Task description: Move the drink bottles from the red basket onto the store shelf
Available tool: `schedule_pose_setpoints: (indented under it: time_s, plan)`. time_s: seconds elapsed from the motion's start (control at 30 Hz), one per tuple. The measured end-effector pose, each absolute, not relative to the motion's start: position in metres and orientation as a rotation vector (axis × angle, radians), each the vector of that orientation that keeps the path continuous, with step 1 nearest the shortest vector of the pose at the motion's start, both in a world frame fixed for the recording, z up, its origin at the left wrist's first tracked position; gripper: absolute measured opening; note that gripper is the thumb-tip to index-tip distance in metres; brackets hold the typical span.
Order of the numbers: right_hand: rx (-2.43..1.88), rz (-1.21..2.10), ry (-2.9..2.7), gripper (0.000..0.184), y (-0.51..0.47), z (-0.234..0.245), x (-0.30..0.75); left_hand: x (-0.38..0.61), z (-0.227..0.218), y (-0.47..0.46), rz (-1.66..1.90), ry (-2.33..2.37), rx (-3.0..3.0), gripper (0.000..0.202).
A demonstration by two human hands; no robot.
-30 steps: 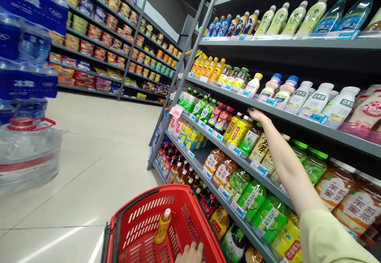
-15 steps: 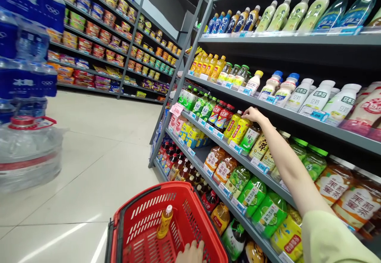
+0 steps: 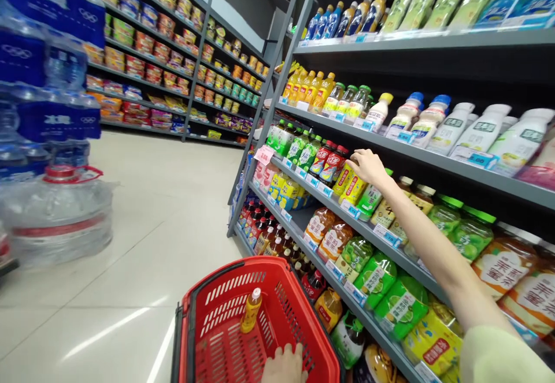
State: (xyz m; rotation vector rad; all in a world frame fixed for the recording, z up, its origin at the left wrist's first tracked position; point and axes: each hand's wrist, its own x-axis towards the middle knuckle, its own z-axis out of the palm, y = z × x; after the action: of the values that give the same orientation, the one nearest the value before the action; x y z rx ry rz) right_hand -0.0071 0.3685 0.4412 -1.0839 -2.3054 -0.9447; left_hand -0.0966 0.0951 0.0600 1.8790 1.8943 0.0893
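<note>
My right hand (image 3: 367, 166) reaches to the middle shelf on the right. Its fingers are apart and stretched over the tops of two yellow drink bottles (image 3: 354, 189); their caps are hidden, and I cannot tell whether the fingers touch them. A green tea bottle (image 3: 370, 201) stands just right of them, and red-labelled bottles (image 3: 333, 163) are on their left. At the bottom edge, my left hand (image 3: 284, 364) shows over the red shopping basket (image 3: 243, 264) with bent fingers; what it grips is hidden. One small bottle of orange-yellow drink (image 3: 251, 312) stands in the basket.
The drinks shelf (image 3: 390, 41) slopes along the right side, with many bottles and price tags. Wrapped water packs (image 3: 52, 111) and a large clear water jug (image 3: 60, 215) stand at left on the pale tiled floor (image 3: 143, 192). Noodle shelves (image 3: 151, 42) line the back.
The view has turned slightly, so most things sit further right. My right hand's fingers have spread and shifted left over the yellow bottles. My left hand stays at the basket.
</note>
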Motion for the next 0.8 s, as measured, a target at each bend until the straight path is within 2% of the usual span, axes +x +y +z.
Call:
schedule_pose_setpoints:
  time_s: [0.13, 0.3, 0.37, 0.4, 0.5, 0.63, 0.8]
  plan:
    - [-0.408, -0.757, -2.483, 0.03, 0.304, 0.337, -0.032, -0.078, 0.069, 0.078, 0.069, 1.859, 1.846, 0.054]
    - [0.135, -0.373, -3.259, 0.026, 0.229, 0.154, -0.055, -0.05, 0.069, 0.08, 0.058, 1.688, 1.731, 0.047]
    - [0.05, -0.193, -3.475, 0.026, 0.222, 0.084, -0.062, -0.039, 0.066, 0.085, 0.003, 1.669, 1.699, 0.051]
    - [-0.048, -0.109, -3.57, 0.032, 0.226, 0.053, -0.067, -0.033, 0.064, 0.087, -0.004, 1.662, 1.69, 0.054]
    - [-0.706, -0.012, -3.574, 0.048, 0.263, -0.018, -0.086, -0.015, 0.055, 0.09, 0.067, 1.62, 1.662, 0.056]
    - [-1.16, -0.046, -3.382, 0.052, 0.318, -0.074, -0.112, 0.002, 0.035, 0.093, 0.215, 1.595, 1.576, 0.055]
    - [-1.485, 0.06, -3.2, 0.049, 0.334, -0.119, -0.122, -0.001, 0.007, 0.095, 0.106, 1.86, 1.336, 0.062]
